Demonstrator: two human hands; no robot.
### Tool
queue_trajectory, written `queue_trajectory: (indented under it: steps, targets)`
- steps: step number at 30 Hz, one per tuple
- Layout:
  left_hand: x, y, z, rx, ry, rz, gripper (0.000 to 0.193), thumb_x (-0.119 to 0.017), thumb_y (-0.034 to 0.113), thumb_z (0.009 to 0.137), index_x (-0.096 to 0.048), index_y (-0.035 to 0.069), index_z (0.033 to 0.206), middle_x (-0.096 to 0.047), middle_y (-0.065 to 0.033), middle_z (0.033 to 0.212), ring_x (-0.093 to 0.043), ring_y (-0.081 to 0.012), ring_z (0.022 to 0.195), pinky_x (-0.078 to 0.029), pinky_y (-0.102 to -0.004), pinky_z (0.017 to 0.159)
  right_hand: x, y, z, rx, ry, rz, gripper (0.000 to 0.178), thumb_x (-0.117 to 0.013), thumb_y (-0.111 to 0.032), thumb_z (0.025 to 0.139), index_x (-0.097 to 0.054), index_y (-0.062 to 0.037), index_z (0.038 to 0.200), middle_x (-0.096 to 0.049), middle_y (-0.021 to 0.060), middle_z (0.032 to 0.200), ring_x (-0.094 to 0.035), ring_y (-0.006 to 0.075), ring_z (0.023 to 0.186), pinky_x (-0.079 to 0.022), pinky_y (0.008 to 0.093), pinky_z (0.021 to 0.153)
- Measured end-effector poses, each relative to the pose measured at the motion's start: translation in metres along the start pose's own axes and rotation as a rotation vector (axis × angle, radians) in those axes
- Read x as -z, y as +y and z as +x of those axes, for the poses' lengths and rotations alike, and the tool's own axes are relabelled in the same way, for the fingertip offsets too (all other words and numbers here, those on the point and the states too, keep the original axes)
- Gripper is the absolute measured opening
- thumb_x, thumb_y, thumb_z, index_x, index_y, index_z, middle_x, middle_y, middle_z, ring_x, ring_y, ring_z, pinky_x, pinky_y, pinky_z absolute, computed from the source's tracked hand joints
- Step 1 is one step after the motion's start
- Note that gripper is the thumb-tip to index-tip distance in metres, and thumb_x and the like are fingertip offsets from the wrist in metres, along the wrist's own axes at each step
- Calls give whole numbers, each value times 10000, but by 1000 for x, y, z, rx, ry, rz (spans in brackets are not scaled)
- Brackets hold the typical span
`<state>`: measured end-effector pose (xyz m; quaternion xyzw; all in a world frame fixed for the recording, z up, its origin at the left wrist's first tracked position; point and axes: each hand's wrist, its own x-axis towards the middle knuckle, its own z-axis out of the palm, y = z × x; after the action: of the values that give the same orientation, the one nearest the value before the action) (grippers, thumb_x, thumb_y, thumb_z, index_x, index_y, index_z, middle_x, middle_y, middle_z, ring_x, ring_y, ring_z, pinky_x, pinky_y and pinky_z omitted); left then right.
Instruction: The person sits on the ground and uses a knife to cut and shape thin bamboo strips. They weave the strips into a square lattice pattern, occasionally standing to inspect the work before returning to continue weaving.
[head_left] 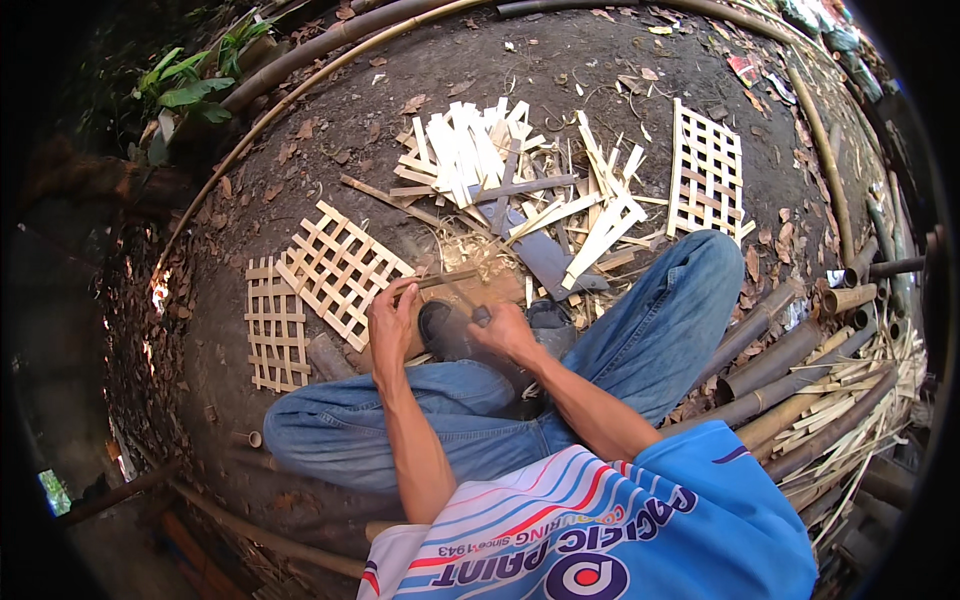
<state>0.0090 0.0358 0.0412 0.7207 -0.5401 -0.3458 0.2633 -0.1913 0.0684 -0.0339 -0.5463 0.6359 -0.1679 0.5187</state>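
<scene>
My left hand (391, 322) pinches one end of a narrow bamboo strip (447, 278), which points right in front of my feet. Closed around the handle of a knife (482, 315) is my right hand (504, 333), just below the strip. The blade is dark and slightly blurred, and slants up toward the strip; I cannot tell whether it touches. Pale curled shavings (485, 258) lie beyond the strip, beside a brown board (500, 287).
Two woven bamboo lattices (340, 268) overlap at the left; another lattice (706, 170) lies at the far right. Pale split strips (462, 140) are heaped ahead, near a dark plank (545, 255). Bamboo poles (775, 355) stack at the right. My bent legs (650, 320) flank the work.
</scene>
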Motion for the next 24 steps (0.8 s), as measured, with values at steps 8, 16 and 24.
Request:
queue_trajectory:
  steps: [8, 16, 24]
  targets:
    - [-6, -6, 6, -109, -24, -120, 273, -646, 254, 961, -714, 38, 1114, -680, -99, 815, -562, -156, 694, -466, -319, 653, 14, 21, 10, -122, 6, -72, 439, -727, -369, 753, -704, 27, 942, -693, 295, 879, -695, 406, 858, -545, 463, 794]
    - [-24, -7, 15, -202, 88, -332, 262, -524, 135, 1016, -609, -8, 1218, -709, -89, 1005, -562, -121, 749, -479, -294, 706, -13, 43, 15, -113, 145, -44, 382, -713, -359, 780, -716, 3, 900, -711, 232, 810, -700, 400, 804, -554, 454, 749]
    - [-46, 9, 21, -58, 138, -503, 148, -468, 95, 1020, -525, 1, 1119, -680, -103, 981, -610, -131, 713, -530, -270, 670, -16, 31, 19, -264, -82, 241, 339, -631, -310, 839, -672, 14, 747, -682, 135, 630, -678, 235, 549, -551, 367, 606]
